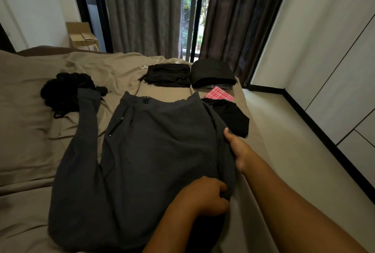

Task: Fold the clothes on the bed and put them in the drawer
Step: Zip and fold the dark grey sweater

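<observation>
Along the right side of the dark grey long-sleeved knit top (154,151), spread flat on the taupe-sheeted bed (30,130), the left hand (207,198) and right hand (238,151) both pinch its edge; folding looks barely begun, and the next move should carry that side toward the middle.

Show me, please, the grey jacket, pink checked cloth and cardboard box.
grey jacket (158,151), head view, its middle.
pink checked cloth (219,94), head view, its middle.
cardboard box (83,37), head view, its middle.

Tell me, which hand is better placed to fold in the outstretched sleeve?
Left, probably. The left hand grips the grey top nearer that sleeve; the right hand pinches its far right edge.
</observation>
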Demonstrator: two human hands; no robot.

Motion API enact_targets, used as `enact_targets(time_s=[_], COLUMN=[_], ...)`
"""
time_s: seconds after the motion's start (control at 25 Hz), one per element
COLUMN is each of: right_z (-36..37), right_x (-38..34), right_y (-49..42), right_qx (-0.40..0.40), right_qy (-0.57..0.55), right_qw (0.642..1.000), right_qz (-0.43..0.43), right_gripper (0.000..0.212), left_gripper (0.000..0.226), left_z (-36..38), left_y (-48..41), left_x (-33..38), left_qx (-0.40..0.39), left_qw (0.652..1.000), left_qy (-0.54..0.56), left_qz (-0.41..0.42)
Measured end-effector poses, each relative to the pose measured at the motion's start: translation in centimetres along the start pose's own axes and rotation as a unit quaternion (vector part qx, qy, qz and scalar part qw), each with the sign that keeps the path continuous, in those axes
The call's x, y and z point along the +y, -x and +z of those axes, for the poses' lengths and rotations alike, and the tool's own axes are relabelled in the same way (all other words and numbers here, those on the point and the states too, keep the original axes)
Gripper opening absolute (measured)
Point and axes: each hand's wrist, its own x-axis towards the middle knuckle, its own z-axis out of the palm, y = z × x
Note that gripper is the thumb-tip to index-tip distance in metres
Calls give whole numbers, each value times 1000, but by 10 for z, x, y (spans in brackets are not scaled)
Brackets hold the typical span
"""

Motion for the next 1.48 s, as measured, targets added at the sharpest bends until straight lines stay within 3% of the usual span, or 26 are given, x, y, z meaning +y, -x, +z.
enact_targets(time_s=[0.12,0.24,0.36,0.52,0.64,0.76,0.84,1.04,1.16,1.24,1.32,1.4,1.48], right_z=[-17,-30,-31,-25,-12,7,17,15,12,7,9,27,57], right_x=[1,-11,-27,-42,-31,-16,-11,-16,-44,-63,-80,-88,-99], right_y=[-2,1,2,24,25,18,20,34,50,54,49,45,23], right_qx=[35,32,29,-4,-10,87,94,-7,10,80,158,236,257], right_qy=[-70,-212,-281,-372,-365,-315,-317,-342,-273,-234,-171,-5,226], right_qw=[996,972,947,900,915,945,944,934,951,955,945,912,838], right_qz=[-47,-92,-154,-225,-169,-34,-12,-99,-141,-164,-229,-335,-426], right_gripper=[43,37,36,36,29,14,16,42,42,46,56,61,60], left_gripper=[28,28,29,9,37,56,58,49,15,15,34,64,66], left_z=[-4,-4,-5,-7,-2,5,10,32,34,34,37,41,42], left_y=[0,0,0,-4,-8,-13,-16,-27,-27,-27,-25,-23,-25], left_x=[1,1,0,-1,-2,-6,-8,-8,-7,-4,4,13,13], left_qx=[-49,-80,-87,-106,-138,-3,78,63,26,-26,-80,-133,-145], left_qw=[998,996,996,994,990,999,995,997,998,996,995,990,988], left_qy=[-23,-21,2,19,-4,16,56,15,37,75,52,4,-33], left_qz=[-20,-26,-26,-18,-36,-27,-21,-47,-40,-39,-30,-38,-34])
